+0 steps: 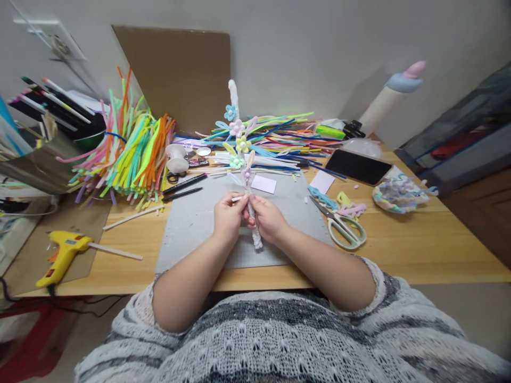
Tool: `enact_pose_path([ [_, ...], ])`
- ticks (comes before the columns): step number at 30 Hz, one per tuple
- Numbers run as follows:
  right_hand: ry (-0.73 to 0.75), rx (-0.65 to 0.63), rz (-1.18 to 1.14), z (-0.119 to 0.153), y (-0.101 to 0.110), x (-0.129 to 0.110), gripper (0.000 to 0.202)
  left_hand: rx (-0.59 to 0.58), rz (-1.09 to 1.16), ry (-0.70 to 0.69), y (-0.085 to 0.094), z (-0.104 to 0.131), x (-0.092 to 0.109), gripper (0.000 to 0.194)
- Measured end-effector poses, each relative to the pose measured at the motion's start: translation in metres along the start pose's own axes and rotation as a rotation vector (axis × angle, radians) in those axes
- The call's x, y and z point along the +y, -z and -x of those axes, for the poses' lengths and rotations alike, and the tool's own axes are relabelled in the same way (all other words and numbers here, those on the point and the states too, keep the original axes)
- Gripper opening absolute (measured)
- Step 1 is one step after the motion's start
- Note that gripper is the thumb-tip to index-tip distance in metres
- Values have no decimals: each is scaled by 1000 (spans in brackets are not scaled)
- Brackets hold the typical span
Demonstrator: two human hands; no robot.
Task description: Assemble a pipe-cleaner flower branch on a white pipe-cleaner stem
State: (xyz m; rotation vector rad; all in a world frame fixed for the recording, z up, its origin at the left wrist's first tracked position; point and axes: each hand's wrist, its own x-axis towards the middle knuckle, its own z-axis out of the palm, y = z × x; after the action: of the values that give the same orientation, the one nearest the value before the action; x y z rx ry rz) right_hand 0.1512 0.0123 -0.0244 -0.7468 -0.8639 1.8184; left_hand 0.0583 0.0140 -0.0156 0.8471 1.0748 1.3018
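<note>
A long white stem [233,98] wrapped in pipe cleaner stands up from my hands, tilted slightly left at its top. Blue, pink, yellow, green and lilac flowers run down it, among them a yellow flower [242,143]. My left hand [229,217] is closed near the stem, pinching a thin white piece [238,198] beside the lowest flower. On the stem's right side my right hand [268,217] has its fingers closed round it. The wrapped lower end [256,240] sticks out below both hands, over the grey mat [191,229].
Scissors [346,230], a phone [358,166] and a pipe-cleaner bundle [401,194] lie on the right. At the left are a yellow glue gun [64,254] with a white stick, and a colourful pipe-cleaner bunch [136,154]. Black pens [184,184] lie on the mat's upper left.
</note>
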Motion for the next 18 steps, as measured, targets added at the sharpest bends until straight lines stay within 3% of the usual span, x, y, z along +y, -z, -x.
enact_pose_path([
  [6, 12, 38, 49, 0, 4, -2, 33, 45, -7, -38, 2, -5, -1, 18],
  [11, 86, 78, 51, 1, 1, 3, 31, -124, 262, 344, 2, -6, 3, 15],
  [13, 86, 89, 65, 1, 1, 5, 31, -144, 282, 413, 4, -8, 3, 11],
  [15, 94, 101, 100, 0, 3, 7, 31, -125, 236, 395, 8, -10, 2, 10],
  [17, 118, 122, 154, 0, 4, 7, 33, 39, 133, 257, 12, -11, 3, 18],
  [18, 129, 131, 184, 0, 4, 6, 33, 164, 50, 124, 14, -11, 5, 23],
])
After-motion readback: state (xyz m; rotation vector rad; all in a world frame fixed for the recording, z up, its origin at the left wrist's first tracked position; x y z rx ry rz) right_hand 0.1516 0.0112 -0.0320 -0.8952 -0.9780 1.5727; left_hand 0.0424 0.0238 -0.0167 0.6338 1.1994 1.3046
